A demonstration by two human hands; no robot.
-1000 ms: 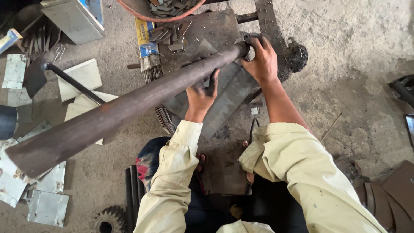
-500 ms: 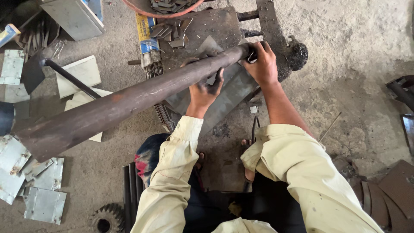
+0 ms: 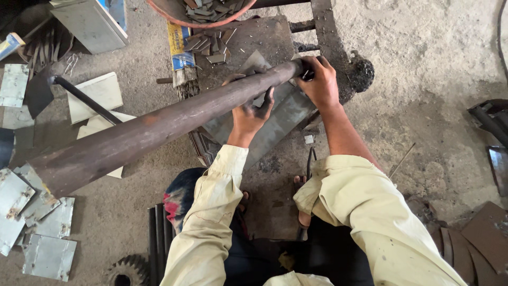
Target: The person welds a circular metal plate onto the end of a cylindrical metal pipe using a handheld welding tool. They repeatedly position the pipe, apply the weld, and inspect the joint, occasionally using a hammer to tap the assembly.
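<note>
The person wears a pale cream, long-sleeved work shirt, creased and flecked with small dark stains. The left sleeve reaches the wrist; the right sleeve is rolled above the elbow (forearm bare). Below the shirt, dark trousers and sandals. The left hand is grease-blackened.

You worked above a rough grey concrete floor, lit by flat daylight. Cut metal plates lay scattered along its left edge, a toothed gear sat near the bottom edge, and a round basin of scrap pieces stood at the top edge.
</note>
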